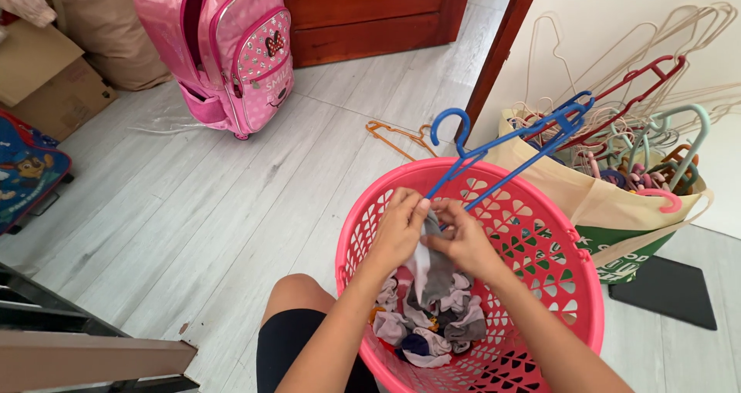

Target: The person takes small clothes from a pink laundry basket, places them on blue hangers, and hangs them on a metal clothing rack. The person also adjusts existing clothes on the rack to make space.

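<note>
A round pink laundry basket (579,285) with heart-shaped holes stands on the floor in front of my knee. Small garments in grey, white and dark blue (432,327) lie in its bottom. Both hands meet over the basket's middle. My left hand (400,227) and my right hand (461,237) each pinch a grey and white piece of cloth (429,273) that hangs down between them. A blue plastic hanger (494,150) juts up from just above my fingers toward the bag at the right; which hand holds it is hidden.
A beige bag (594,196) stuffed with several hangers leans against the wall right of the basket. An orange hanger (397,137) lies on the grey plank floor. A pink wheeled backpack (231,49), cardboard boxes (46,84) and a wooden door (370,11) stand behind. A dark mat (670,291) lies at right.
</note>
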